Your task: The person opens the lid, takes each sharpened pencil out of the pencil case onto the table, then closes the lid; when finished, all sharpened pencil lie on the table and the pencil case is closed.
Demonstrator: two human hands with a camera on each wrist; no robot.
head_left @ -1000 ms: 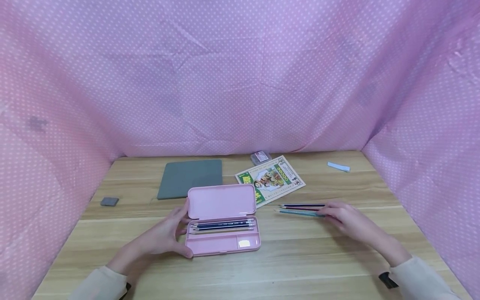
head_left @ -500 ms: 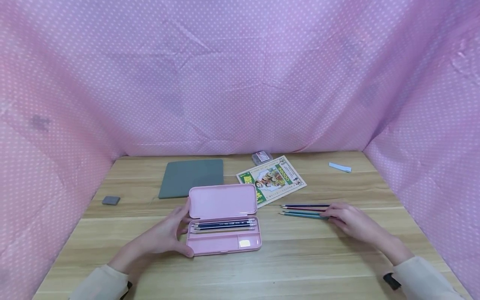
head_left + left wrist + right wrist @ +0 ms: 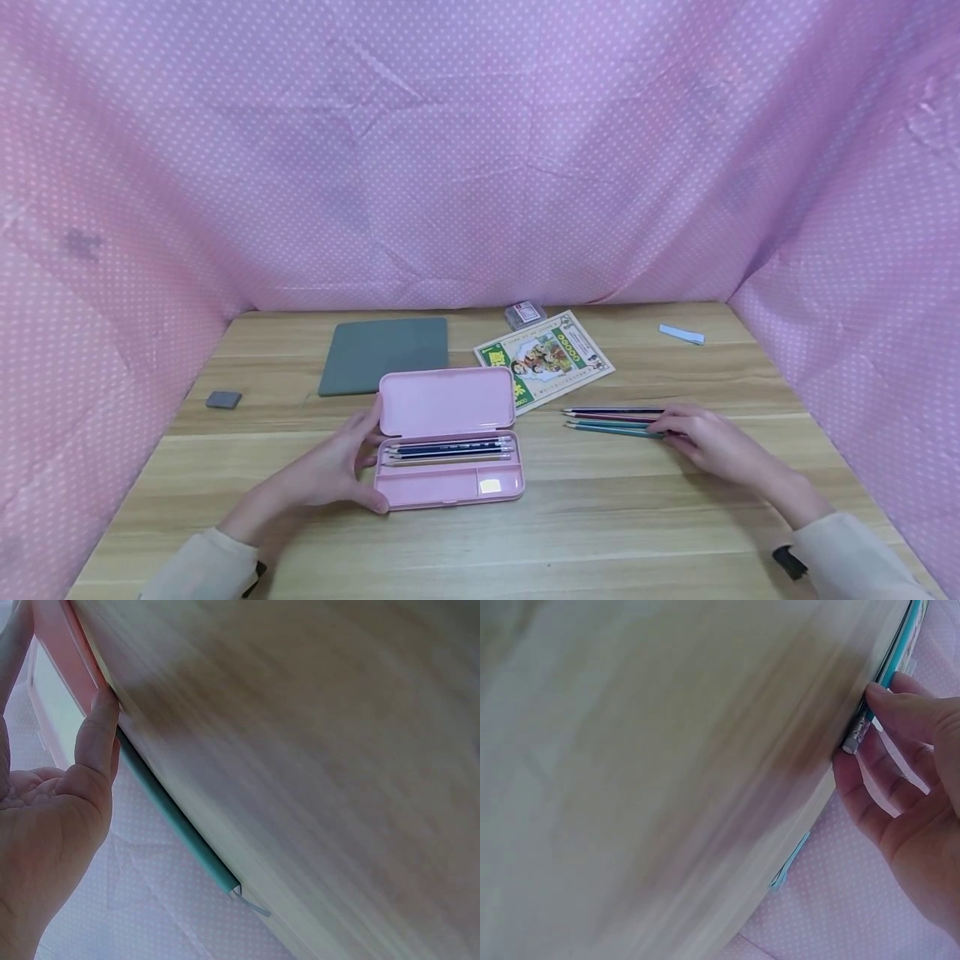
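In the head view an open pink pencil case (image 3: 425, 486) lies with its lid (image 3: 447, 400) tipped back. Several pencils (image 3: 450, 452) fill its rear compartment, and a small white piece (image 3: 490, 485) sits in the front right one. My left hand (image 3: 322, 475) holds the case's left side, thumb at the front corner and fingers near the lid. To the right, my right hand (image 3: 712, 446) pinches a teal pencil (image 3: 611, 430) by its eraser end, also seen in the right wrist view as a teal pencil (image 3: 904, 641). Darker pencils (image 3: 607, 410) lie alongside, their ends partly hidden by the fingers.
Behind the case lie a grey-green notebook (image 3: 386, 354) and an illustrated booklet (image 3: 543, 362), with a small clear box (image 3: 525, 314) beyond. A grey eraser (image 3: 223, 400) is at far left, a pale blue strip (image 3: 682, 335) at back right. Pink dotted cloth (image 3: 480, 167) surrounds the wooden table (image 3: 585, 542).
My right hand has slid slightly right, drawing the teal pencil's tip back closer to the tips of the darker pencils. My left hand stays on the pencil case.
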